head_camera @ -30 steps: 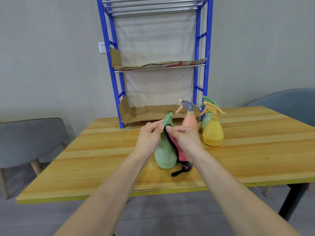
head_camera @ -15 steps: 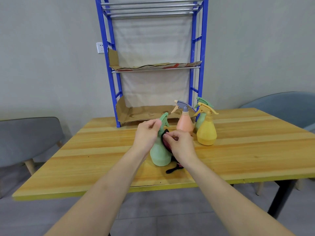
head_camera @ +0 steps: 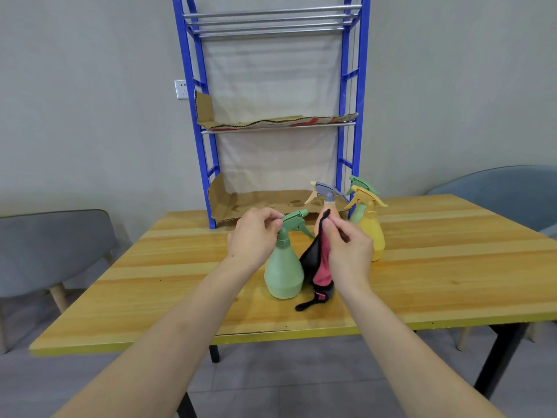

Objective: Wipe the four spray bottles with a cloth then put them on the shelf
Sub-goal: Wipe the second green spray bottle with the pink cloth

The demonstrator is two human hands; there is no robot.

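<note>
A pale green spray bottle [head_camera: 283, 271] stands upright on the wooden table [head_camera: 150, 285]. My left hand [head_camera: 253, 236] pinches its green spray head. My right hand [head_camera: 346, 251] pinches a pink and black cloth [head_camera: 318, 267] just right of the bottle; the cloth hangs down, its tail lying on the table. Behind my hands stand an orange bottle with a grey head [head_camera: 327, 203], a yellow bottle [head_camera: 372, 233] and another green bottle [head_camera: 358, 212], partly hidden by the yellow one. The blue shelf [head_camera: 208, 164] rises at the table's far edge.
Cardboard sheets line the shelf's lower level [head_camera: 271, 203] and middle level [head_camera: 277, 121]; the top level is bare metal rails [head_camera: 271, 24]. A grey chair [head_camera: 51, 248] stands at the left, a blue-grey chair [head_camera: 500, 194] at the right. A wall socket [head_camera: 180, 89] sits beside the shelf.
My right hand has drawn the cloth off the green bottle's neck and lifted it to the right. My left hand stays on the spray head. The camera view shifted slightly.
</note>
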